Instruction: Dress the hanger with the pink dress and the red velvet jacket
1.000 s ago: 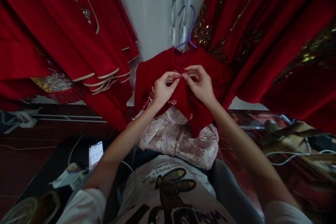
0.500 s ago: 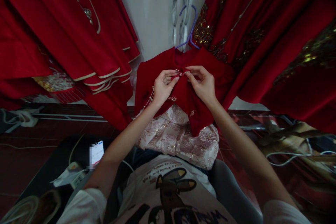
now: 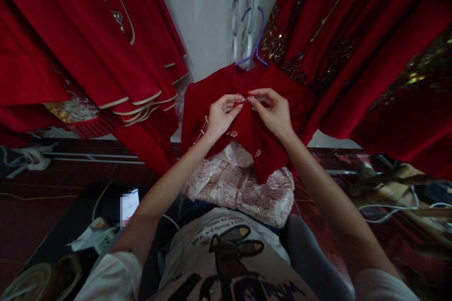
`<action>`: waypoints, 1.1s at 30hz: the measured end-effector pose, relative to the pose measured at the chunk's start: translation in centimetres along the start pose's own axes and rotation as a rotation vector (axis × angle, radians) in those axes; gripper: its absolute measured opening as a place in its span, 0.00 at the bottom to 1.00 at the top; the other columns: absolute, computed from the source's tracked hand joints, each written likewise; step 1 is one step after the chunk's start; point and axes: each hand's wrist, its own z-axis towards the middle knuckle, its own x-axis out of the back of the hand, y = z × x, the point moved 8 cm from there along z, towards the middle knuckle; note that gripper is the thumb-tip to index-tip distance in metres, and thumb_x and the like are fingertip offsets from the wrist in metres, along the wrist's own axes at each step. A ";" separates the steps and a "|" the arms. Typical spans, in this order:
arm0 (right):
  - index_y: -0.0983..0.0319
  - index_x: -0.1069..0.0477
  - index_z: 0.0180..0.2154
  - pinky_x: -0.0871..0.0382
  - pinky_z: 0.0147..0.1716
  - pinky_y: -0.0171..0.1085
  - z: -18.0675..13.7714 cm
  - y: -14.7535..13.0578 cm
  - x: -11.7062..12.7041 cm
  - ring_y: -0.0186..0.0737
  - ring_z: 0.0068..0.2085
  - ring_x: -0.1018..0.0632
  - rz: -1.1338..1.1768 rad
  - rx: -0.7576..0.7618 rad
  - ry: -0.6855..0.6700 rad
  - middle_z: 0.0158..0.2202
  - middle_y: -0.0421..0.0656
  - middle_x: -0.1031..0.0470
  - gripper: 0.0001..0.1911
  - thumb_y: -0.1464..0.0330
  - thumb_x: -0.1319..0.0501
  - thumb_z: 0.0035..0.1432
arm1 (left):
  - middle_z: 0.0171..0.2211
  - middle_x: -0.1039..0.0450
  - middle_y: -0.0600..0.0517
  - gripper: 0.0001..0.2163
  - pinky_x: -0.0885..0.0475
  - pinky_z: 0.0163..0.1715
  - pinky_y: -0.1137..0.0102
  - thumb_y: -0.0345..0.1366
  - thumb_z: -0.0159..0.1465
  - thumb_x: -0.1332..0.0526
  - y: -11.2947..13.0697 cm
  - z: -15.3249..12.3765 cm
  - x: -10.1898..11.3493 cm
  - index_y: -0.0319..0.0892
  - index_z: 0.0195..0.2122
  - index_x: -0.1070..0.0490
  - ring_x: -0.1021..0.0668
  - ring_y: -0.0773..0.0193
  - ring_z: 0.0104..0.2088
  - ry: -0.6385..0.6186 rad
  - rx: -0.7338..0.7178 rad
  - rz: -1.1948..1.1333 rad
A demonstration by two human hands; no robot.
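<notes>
A short red jacket hangs on a purple hanger, its front spread before me. Small beaded flower-shaped fastenings run down its front edges. My left hand pinches the left front edge at the upper fastening, thumb and fingers closed. Close beside it, my right hand pinches the matching fastening on the right edge. Between the fingertips the two edges come together; whether they are hooked I cannot tell. Under the jacket, a shiny pink-and-white brocade cloth lies over my lap.
Long red garments with pale trim hang at the left, and sequined red ones at the right. A lit phone and a power strip lie on a dark surface at left. Cables trail at right.
My left hand has shifted very slightly right, toward the right one, at the upper fastening. The right hand and jacket have barely moved.
</notes>
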 end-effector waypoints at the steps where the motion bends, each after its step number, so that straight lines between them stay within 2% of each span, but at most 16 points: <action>1: 0.59 0.26 0.44 0.22 0.37 0.36 0.0 -0.1 0.0 0.38 0.40 0.20 -0.011 0.004 0.009 0.42 0.42 0.22 0.13 0.60 0.38 0.59 | 0.40 0.21 0.50 0.08 0.24 0.45 0.68 0.28 0.57 0.34 0.0 0.0 0.0 0.42 0.39 0.26 0.19 0.66 0.40 -0.002 0.005 0.011; 6: 0.60 0.25 0.44 0.22 0.35 0.36 0.0 -0.6 0.0 0.38 0.39 0.20 -0.070 0.030 0.062 0.40 0.43 0.21 0.12 0.63 0.38 0.60 | 0.38 0.20 0.50 0.06 0.23 0.42 0.70 0.33 0.58 0.34 0.5 0.0 0.1 0.41 0.37 0.25 0.19 0.67 0.37 0.025 0.011 0.034; 9: 0.60 0.24 0.44 0.22 0.39 0.38 0.0 -0.6 0.0 0.39 0.39 0.19 -0.042 0.034 0.062 0.41 0.43 0.20 0.12 0.64 0.37 0.59 | 0.36 0.20 0.50 0.08 0.23 0.40 0.71 0.35 0.57 0.32 1.1 0.1 0.0 0.40 0.36 0.25 0.19 0.68 0.36 0.047 -0.029 0.068; 18: 0.59 0.23 0.46 0.23 0.47 0.44 0.2 -0.2 0.3 0.42 0.43 0.18 -0.009 -0.023 0.031 0.43 0.43 0.19 0.16 0.62 0.34 0.55 | 0.35 0.20 0.51 0.07 0.23 0.40 0.72 0.30 0.55 0.33 1.7 0.5 -0.4 0.40 0.36 0.25 0.19 0.68 0.36 0.043 -0.102 0.144; 33: 0.61 0.24 0.45 0.22 0.45 0.41 0.2 0.4 -0.1 0.40 0.41 0.19 0.029 -0.074 0.011 0.42 0.43 0.20 0.20 0.59 0.32 0.52 | 0.36 0.19 0.49 0.05 0.21 0.39 0.70 0.32 0.59 0.35 2.0 0.6 -0.1 0.40 0.37 0.23 0.18 0.67 0.35 -0.045 -0.157 0.213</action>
